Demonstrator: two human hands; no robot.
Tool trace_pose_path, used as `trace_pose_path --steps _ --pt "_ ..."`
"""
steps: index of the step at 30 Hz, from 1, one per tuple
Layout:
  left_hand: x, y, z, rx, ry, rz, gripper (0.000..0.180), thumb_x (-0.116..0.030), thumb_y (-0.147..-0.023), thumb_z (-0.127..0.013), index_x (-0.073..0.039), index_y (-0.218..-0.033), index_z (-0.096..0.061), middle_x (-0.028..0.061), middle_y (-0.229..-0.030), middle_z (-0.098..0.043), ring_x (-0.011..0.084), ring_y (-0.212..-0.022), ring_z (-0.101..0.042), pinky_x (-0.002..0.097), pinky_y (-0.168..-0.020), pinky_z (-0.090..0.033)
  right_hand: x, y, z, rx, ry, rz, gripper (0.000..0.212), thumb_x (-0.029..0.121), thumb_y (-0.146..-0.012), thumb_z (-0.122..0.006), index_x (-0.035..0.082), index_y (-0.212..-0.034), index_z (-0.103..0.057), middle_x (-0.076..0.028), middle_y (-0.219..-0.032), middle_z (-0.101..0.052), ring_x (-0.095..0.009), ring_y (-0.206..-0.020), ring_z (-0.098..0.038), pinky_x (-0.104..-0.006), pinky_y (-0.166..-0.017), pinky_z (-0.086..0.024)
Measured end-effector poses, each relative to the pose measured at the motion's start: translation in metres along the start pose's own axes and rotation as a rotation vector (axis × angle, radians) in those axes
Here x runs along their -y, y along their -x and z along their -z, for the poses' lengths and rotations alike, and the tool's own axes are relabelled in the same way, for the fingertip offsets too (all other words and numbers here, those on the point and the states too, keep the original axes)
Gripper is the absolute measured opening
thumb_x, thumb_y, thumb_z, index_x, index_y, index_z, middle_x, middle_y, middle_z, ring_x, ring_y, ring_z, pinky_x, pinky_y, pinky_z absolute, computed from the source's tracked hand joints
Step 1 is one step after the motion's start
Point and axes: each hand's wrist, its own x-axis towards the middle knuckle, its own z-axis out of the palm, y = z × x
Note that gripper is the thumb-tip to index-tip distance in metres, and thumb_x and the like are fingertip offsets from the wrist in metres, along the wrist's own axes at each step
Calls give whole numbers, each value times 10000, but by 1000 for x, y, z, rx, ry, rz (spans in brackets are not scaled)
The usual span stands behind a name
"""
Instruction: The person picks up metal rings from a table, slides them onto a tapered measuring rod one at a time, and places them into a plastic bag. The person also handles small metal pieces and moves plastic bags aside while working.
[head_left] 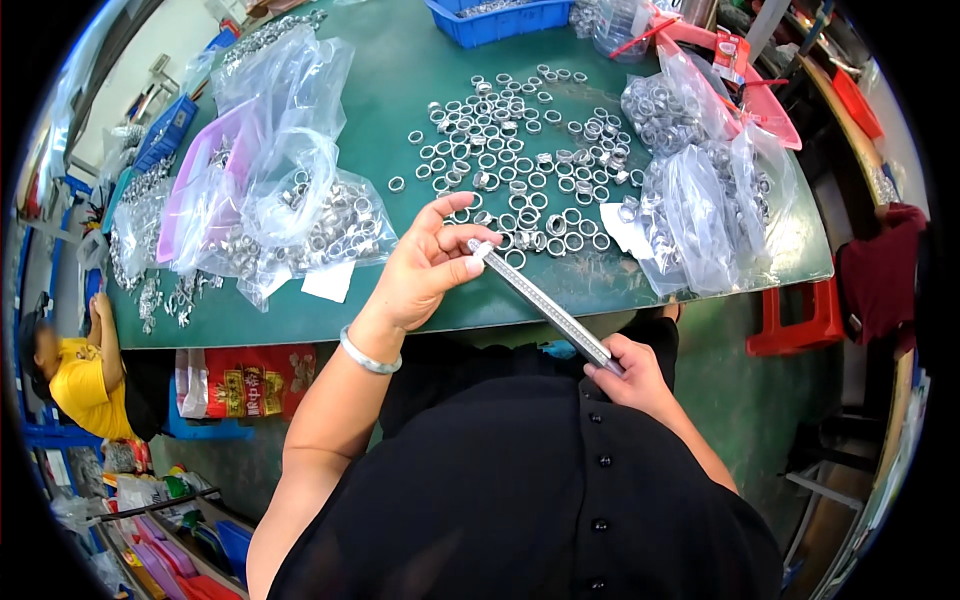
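Note:
My right hand [640, 375] is closed around the thick lower end of a metal ring mandrel [548, 307], a tapered stick with scale markings. The mandrel slants up and left over the table's near edge. At its thin end, the thumb and fingers of my left hand [425, 265] pinch a small silver ring [483, 249]; the fingers partly cover it. A bangle [370, 352] circles my left wrist. Many loose silver rings [520, 145] lie scattered on the green table [400, 60] just beyond my hands.
Clear plastic bags of rings lie left [320, 225] and right [690, 220]. A lilac basket [215, 180], a blue basket [500, 22] and a pink basket [770, 115] stand on the table. A red stool [800, 320] is at right. Another person in yellow [90, 385] sits far left.

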Motion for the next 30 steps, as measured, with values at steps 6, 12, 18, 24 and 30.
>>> trace_pose_path --steps 6,12,18,24,30 --pt "20 6 -34 36 59 157 701 51 -695 -630 -39 -1283 -260 117 -980 -585 159 -930 -553 275 -847 -418 16 -15 -7 -21 1 44 141 81 -708 -630 22 -749 -509 -75 -588 -477 -166 -490 -469 -259 -467 -370" --pt "28 6 -43 -1 95 125 677 63 -694 -626 -32 -1272 -286 124 -1000 -582 151 -930 -554 281 -853 -424 20 -19 -11 -48 -32 32 131 70 -715 -617 18 -754 -503 -67 -601 -476 -151 -508 -462 -259 -493 -378" --pt "29 9 -46 0 92 138 652 63 -691 -626 -29 -1257 -317 109 -997 -587 138 -916 -559 267 -843 -431 18 -16 -11 -54 -50 41 123 62 -710 -614 19 -751 -507 -62 -602 -480 -142 -505 -460 -254 -490 -379" --pt "26 8 -50 21 82 147 643 61 -684 -631 -24 -1248 -334 94 -985 -592 131 -900 -564 262 -840 -433 17 -15 -11 -80 -53 65 115 53 -704 -611 20 -745 -509 -61 -603 -489 -141 -504 -467 -251 -485 -379" --pt "27 9 -47 59 55 139 635 61 -701 -623 -27 -1252 -318 102 -991 -581 153 -940 -549 279 -859 -422 16 -14 -11 -86 -55 86 110 50 -703 -609 22 -744 -511 -58 -599 -489 -141 -497 -467 -253 -481 -379"
